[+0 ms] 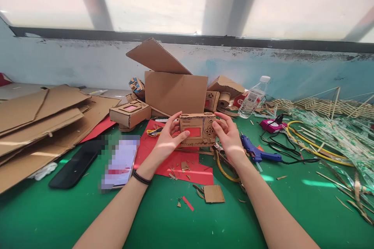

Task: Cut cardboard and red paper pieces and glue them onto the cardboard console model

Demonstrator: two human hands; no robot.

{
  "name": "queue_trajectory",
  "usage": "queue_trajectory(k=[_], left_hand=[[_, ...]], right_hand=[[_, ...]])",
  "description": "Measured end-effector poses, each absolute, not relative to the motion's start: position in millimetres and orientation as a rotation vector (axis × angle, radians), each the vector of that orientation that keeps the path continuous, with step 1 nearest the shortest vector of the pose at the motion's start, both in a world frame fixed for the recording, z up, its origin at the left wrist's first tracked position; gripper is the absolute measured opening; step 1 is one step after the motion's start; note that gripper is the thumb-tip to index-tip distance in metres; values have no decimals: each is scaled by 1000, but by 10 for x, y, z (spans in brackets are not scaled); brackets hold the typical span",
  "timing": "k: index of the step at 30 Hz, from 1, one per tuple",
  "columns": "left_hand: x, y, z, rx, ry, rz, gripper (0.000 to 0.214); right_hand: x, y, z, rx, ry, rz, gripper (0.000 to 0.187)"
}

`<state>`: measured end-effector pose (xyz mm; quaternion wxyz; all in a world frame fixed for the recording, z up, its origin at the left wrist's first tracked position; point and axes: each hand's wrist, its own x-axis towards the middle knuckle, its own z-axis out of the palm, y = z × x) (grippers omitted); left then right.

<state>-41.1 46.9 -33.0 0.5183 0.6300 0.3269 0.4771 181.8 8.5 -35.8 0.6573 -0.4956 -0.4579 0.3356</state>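
Between my two hands a cardboard model camera (pixel 195 121) is held up above the table, its back facing me. A red paper screen and small round cardboard buttons show on that face. My left hand (pixel 170 137) grips its left end, thumb on the front by the red screen. The right end sits in my right hand (pixel 226 134), thumb beside the buttons and fingers over the top edge. Beneath it lies a red paper sheet (pixel 204 173) strewn with cardboard scraps. Nearer me is a small cardboard square (pixel 214 194).
Cardboard sheets (pixel 37 113) are stacked at left, near a black case (pixel 76 165) and a phone (pixel 122 163). Behind stand a cardboard box (pixel 175 93) and another cardboard camera (pixel 130 113). At right are a blue glue gun (pixel 258 151), a water bottle (pixel 253 99) and bundled sticks (pixel 330 140).
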Motion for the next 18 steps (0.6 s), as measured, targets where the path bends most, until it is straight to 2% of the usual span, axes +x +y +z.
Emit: queue_trajectory(k=[5, 10, 14, 18], left_hand=[[-449, 540, -352, 1542, 872, 1206, 72], [-514, 615, -357, 1589, 1060, 1392, 70], [-569, 639, -382, 1640, 1151, 1431, 71], [-651, 634, -356, 1774, 1074, 1277, 81]], right_hand=[[1949, 134, -442, -1228, -1242, 656, 58], [2183, 93, -434, -1756, -1646, 257, 26], [2221, 34, -426, -1890, -1765, 287, 19], [2225, -57, -369, -1949, -1913, 393, 10]])
